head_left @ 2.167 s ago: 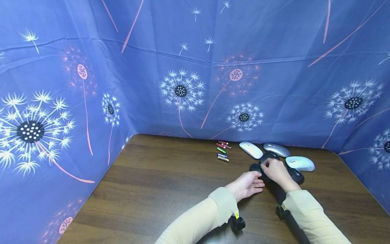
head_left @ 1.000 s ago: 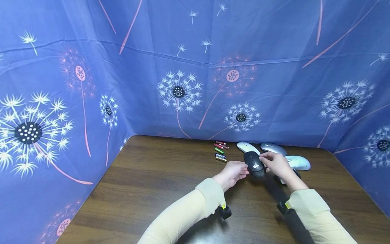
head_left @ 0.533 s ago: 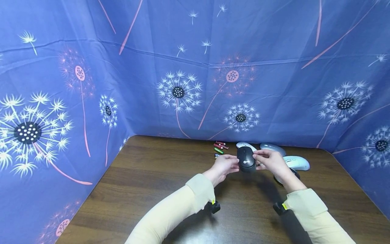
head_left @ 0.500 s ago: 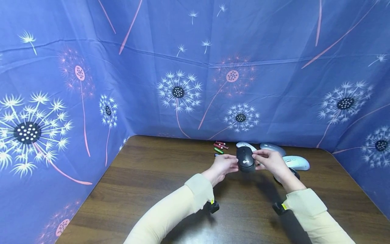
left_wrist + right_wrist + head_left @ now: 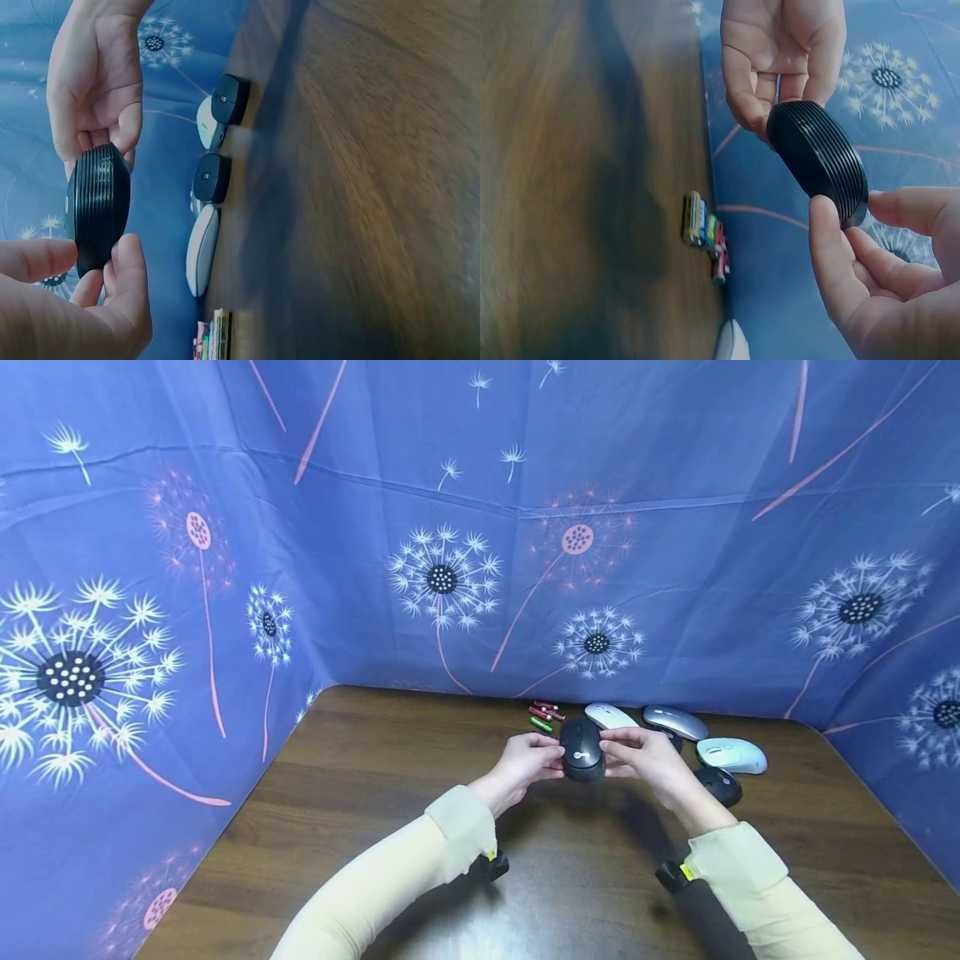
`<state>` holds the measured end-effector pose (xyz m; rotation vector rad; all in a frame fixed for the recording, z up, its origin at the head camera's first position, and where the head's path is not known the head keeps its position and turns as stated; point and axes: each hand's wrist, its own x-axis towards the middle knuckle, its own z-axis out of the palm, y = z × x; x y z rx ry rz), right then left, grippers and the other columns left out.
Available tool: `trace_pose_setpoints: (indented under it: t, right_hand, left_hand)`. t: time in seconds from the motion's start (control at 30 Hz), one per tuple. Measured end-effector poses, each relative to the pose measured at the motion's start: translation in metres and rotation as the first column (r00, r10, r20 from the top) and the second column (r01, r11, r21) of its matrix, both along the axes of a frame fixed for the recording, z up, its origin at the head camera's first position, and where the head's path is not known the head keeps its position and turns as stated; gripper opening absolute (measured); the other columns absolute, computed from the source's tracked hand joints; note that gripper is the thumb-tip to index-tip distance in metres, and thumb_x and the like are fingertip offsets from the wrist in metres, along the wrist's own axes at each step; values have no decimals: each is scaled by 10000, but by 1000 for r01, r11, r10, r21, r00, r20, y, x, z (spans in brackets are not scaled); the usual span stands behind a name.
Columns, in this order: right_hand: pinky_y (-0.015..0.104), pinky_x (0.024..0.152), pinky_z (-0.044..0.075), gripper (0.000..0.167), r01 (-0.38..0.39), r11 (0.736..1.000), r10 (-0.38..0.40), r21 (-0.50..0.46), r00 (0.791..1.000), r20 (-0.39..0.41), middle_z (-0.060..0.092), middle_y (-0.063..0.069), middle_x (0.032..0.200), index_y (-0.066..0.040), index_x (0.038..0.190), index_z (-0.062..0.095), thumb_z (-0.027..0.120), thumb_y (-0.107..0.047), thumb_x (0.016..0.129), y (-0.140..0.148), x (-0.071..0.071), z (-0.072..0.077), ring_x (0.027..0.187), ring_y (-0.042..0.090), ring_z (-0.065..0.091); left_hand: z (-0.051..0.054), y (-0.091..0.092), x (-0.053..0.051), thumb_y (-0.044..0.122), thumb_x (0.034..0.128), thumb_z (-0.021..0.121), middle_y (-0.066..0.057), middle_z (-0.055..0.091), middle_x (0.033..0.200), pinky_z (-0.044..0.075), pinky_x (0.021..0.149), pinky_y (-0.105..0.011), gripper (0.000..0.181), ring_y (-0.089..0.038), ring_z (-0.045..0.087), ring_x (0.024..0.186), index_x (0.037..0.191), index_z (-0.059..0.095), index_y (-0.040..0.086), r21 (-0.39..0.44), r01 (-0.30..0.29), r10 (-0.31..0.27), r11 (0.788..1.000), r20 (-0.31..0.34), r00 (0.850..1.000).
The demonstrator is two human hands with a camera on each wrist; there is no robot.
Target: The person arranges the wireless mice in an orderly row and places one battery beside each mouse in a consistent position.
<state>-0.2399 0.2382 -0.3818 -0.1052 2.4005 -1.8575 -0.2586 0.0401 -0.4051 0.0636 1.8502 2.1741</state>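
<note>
Left hand [image 5: 520, 766]: you pinch the left edge of the held black mouse [image 5: 582, 748], with contact above and below. Risk: if this pinch slackens, the mouse could swing down about its other edge. Cause: narrow fingertip contact on a casing that looks smooth.

Loose batteries [image 5: 540, 713]: on the table [image 5: 360, 793], partly masked by your hand and the mouse in the head view; the right wrist view shows a gold-coloured battery [image 5: 694, 214] among them. A drop or a low forward sweep could set them rolling, being round and half out of your sight.

Held mouse: clear of the table, between your hands. Unequal pull from the two sides would probably twist it loose.

Right hand [image 5: 651, 762]: you pinch the opposite edge, again by fingertips. Lowering this arm carelessly might knock the other black mouse [image 5: 720, 786], which appears just beside your wrist in the head view, or the pale mouse [image 5: 732, 755] beyond it.

Orientation: top face up. Logo and ribbed end face you; the opposite end, judged the button end, points away toward the patterned curtain [image 5: 360, 552]. Long axis runs near to far, far end leaning slightly left; ribs run crosswise, hand to hand. You cannot read exact pitch here.
</note>
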Motion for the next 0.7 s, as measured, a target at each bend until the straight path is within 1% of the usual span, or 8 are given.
trace_pose_setpoints:
  t: [0.1,0.17,0.33,0.37,0.43,0.57,0.7]
  right_hand:
    - [298,729,572,437,6,1000,-6,-8,1000,11,589,227,1132,154,1273,449,557,-111,942,-6,2,-2,824,100,644]
    - [306,727,573,431,5,1000,-5,-21,1000,13,602,218,1121,153,1268,454,562,-103,939,-11,2,-5,824,111,650]
    - [328,729,574,418,-7,998,9,-59,1000,19,614,206,1092,153,1256,464,571,-85,930,-23,4,-13,830,140,659]
    - [330,725,575,413,-6,998,7,-65,1000,21,616,198,1083,151,1251,469,575,-83,927,-25,4,-15,827,144,659]
    - [331,720,576,408,-4,997,6,-78,1000,26,622,186,1063,146,1246,476,581,-79,923,-31,5,-18,824,149,660]
    - [332,704,578,397,9,994,-6,-110,1000,28,641,167,1019,141,1236,492,592,-70,915,-41,5,-24,808,161,671]
    - [337,699,579,383,17,989,-13,-146,999,32,650,163,1004,134,1230,503,593,-59,912,-52,5,-29,803,171,678]
  left_hand:
    - [0,-8,2,0,874,618,-74,600,778,575,727,-368,208,-128,601,625,1060,598,-91,-7,12,-12,1000,-4,1000]
    - [-1,-14,3,-7,872,615,-76,601,782,575,726,-378,227,-132,606,613,1079,588,-96,-11,24,-24,1000,-20,1000]
    - [-7,-28,4,-34,850,612,-80,599,781,578,705,-389,277,-141,612,572,1111,566,-115,-18,43,-45,999,-67,997]
    - [-9,-31,5,-37,848,611,-85,599,786,579,698,-386,283,-139,613,575,1114,562,-120,-24,45,-47,999,-81,996]
    - [-11,-37,6,-35,843,611,-92,603,801,580,693,-375,294,-143,618,591,1119,560,-123,-29,45,-48,999,-88,995]
    - [-13,-48,6,-14,845,621,-118,630,832,579,703,-386,301,-145,629,619,1121,566,-123,-57,39,-46,998,-116,992]
    - [-13,-61,6,7,854,620,-150,651,862,573,725,-418,315,-152,636,640,1134,563,-126,-97,46,-60,994,-145,988]
